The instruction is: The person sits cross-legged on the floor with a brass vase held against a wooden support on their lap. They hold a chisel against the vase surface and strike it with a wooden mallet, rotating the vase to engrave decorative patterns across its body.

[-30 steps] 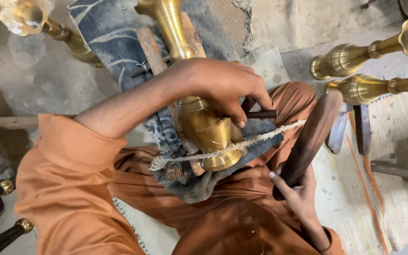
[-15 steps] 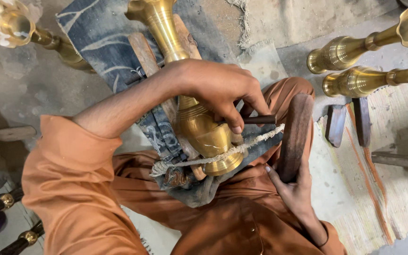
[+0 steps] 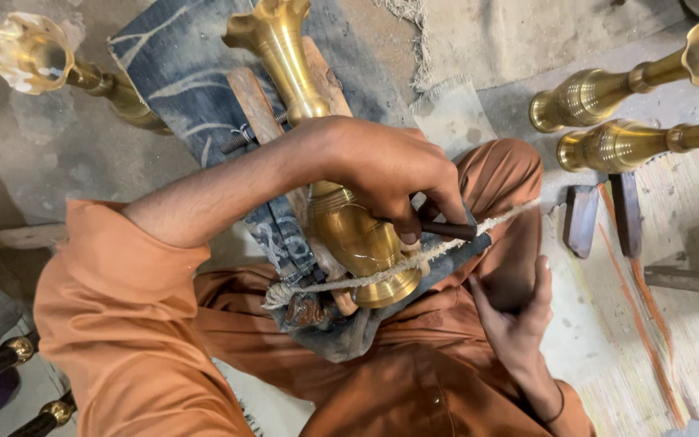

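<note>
Gripping dark tool (image 3: pixel 446 229), left hand (image 3: pixel 382 166) over brass vase (image 3: pixel 349 226); right hand (image 3: pixel 515 311) open, perhaps idle; dusty concrete floor (image 3: pixel 58 162).

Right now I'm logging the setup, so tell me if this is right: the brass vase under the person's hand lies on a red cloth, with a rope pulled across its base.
Not quite. The head view shows the brass vase lying on a blue denim cloth, not a red one. The rope does cross its base, under the left hand.

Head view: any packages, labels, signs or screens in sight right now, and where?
None show: no package, label, sign or screen.
Only patterned surface: blue cloth with pale streaks, spread under the brass vase on the person's lap.
</note>
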Action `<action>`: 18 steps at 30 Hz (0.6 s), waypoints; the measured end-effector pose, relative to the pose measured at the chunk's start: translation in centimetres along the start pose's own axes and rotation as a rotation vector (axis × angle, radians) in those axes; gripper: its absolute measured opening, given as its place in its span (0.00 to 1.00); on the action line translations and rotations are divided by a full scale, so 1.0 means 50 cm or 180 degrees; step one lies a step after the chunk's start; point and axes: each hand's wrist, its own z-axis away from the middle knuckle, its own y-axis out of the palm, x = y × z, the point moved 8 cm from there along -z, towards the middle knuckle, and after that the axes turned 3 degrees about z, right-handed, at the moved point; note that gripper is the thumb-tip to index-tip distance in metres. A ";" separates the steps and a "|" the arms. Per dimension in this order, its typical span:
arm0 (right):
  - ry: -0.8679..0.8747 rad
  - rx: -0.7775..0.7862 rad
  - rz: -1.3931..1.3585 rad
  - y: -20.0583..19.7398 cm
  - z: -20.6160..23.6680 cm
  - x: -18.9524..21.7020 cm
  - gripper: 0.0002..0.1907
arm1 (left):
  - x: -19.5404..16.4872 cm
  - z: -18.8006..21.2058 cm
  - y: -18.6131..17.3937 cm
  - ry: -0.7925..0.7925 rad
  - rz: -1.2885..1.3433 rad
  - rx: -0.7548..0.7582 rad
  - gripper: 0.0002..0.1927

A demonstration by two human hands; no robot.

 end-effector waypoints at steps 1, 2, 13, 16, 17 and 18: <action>-0.0421 -0.0013 0.0390 0.004 0.002 0.015 0.41 | -0.006 -0.001 0.001 0.0136 -0.0079 -0.0018 0.24; -0.0075 -0.0041 0.0073 0.006 0.006 -0.009 0.38 | -0.007 -0.001 0.003 0.0170 -0.0038 0.0041 0.24; -0.0134 0.0012 0.0438 0.027 0.054 -0.063 0.45 | -0.013 0.000 0.012 -0.0018 -0.0111 0.0412 0.23; 0.0288 0.0040 -0.0357 0.029 0.045 -0.071 0.30 | -0.007 -0.002 0.012 -0.0130 -0.0023 0.0381 0.26; 0.0068 0.0065 -0.0169 0.029 0.039 -0.055 0.34 | -0.007 -0.002 0.011 -0.0099 -0.0050 0.0380 0.24; -0.0137 0.0099 0.0015 0.031 0.034 -0.040 0.38 | -0.007 -0.001 0.012 -0.0068 -0.0059 0.0386 0.23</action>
